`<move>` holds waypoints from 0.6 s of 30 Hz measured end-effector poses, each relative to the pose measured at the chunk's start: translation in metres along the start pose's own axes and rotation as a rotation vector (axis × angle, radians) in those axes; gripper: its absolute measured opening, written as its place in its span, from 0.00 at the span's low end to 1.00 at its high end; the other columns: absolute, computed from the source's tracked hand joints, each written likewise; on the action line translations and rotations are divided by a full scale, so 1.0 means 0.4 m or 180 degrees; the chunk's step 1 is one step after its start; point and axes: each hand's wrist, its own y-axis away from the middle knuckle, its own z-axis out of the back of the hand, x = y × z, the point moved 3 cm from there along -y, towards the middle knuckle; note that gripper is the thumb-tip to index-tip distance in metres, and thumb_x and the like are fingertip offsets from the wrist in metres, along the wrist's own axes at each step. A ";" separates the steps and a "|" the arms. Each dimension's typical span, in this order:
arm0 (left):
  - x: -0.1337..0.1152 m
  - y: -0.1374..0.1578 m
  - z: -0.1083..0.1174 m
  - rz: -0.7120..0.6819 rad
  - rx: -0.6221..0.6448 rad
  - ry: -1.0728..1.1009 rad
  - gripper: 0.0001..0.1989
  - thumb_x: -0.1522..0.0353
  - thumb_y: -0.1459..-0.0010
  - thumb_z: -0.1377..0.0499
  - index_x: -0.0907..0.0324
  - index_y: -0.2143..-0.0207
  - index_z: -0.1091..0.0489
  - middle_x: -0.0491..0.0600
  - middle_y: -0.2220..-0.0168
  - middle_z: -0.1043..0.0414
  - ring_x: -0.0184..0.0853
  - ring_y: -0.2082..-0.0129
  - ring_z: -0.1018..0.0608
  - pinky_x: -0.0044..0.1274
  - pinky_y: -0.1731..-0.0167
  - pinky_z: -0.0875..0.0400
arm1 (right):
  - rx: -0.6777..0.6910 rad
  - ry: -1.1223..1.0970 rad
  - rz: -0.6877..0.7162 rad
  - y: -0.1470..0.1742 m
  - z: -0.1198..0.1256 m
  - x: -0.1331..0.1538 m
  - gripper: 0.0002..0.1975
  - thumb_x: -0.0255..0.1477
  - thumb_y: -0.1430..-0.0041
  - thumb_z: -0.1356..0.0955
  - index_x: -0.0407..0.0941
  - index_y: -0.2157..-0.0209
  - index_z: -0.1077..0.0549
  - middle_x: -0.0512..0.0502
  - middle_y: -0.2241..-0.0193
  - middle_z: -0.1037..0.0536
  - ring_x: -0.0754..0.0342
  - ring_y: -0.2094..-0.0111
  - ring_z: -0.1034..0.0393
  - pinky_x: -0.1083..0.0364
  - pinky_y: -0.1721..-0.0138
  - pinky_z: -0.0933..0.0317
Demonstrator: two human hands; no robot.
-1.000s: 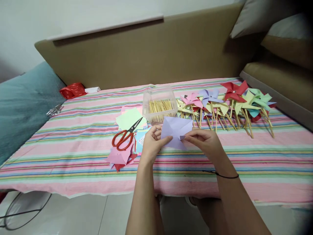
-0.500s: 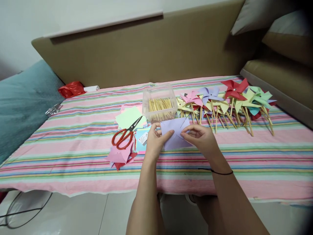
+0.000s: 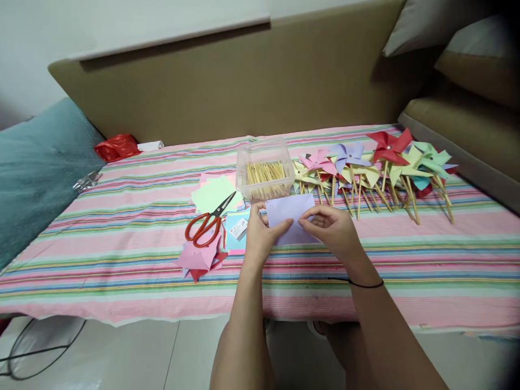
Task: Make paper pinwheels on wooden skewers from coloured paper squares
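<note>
A purple square of paper (image 3: 290, 208) is held up above the striped cloth, with slits running in from its corners. My left hand (image 3: 260, 233) grips its left side, thumb on the front face and fingers behind. The fingers of my right hand (image 3: 330, 227) pinch the paper right of its middle; the pinched part is hidden by the fingertips. Left of my hands lie scissors with red-orange handles (image 3: 202, 230), their blades resting on a stack of coloured paper (image 3: 215, 193). A small white printed card (image 3: 238, 229) lies on a blue sheet beside them.
Behind the paper stands a clear plastic box (image 3: 265, 151) of short wooden sticks. Several finished paper pinwheels (image 3: 390, 149) on sticks lie at the right. Pink and red paper pieces (image 3: 201, 254), a red plastic bag (image 3: 117, 147) and a small clear packet (image 3: 87, 181) are to the left.
The view has shifted very slightly. My two hands have drawn a little closer together on the purple paper, with both grips kept.
</note>
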 end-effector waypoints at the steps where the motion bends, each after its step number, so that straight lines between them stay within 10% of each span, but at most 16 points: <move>1: -0.002 0.001 0.000 0.0005 0.0007 -0.0019 0.29 0.65 0.65 0.29 0.57 0.62 0.41 0.44 0.76 0.25 0.33 0.81 0.24 0.22 0.79 0.31 | 0.0003 -0.0003 0.0005 0.000 0.000 -0.001 0.07 0.31 0.55 0.27 0.44 0.75 0.27 0.49 0.78 0.25 0.56 0.76 0.31 0.57 0.75 0.35; 18: -0.014 0.005 -0.002 0.0055 0.0130 0.0005 0.28 0.65 0.62 0.30 0.56 0.62 0.41 0.43 0.77 0.25 0.29 0.85 0.27 0.19 0.83 0.35 | -0.0070 0.0160 0.0122 -0.004 0.001 -0.010 0.07 0.32 0.53 0.28 0.44 0.75 0.26 0.49 0.80 0.27 0.55 0.77 0.31 0.57 0.77 0.37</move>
